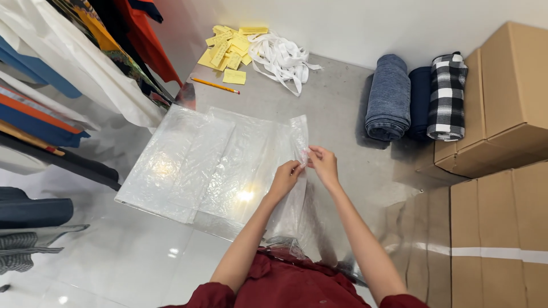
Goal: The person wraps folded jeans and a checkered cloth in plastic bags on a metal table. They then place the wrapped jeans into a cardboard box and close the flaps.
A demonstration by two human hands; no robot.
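Left hand (285,177) and right hand (323,164) both pinch the clear plastic bag (299,142) edge (fingers closed on film), above flat bags (194,159).

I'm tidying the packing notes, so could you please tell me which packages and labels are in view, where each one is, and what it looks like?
Clear bags: flat glossy stack, centre floor; both hands, left hand and right hand, pinch the top bag's right edge.
Yellow tags: loose pile of small rectangles, top centre by the wall.
White tapes: tangled strips right of the tags.
Boxes: brown cardboard, stacked at right; the lower one has pale tape.
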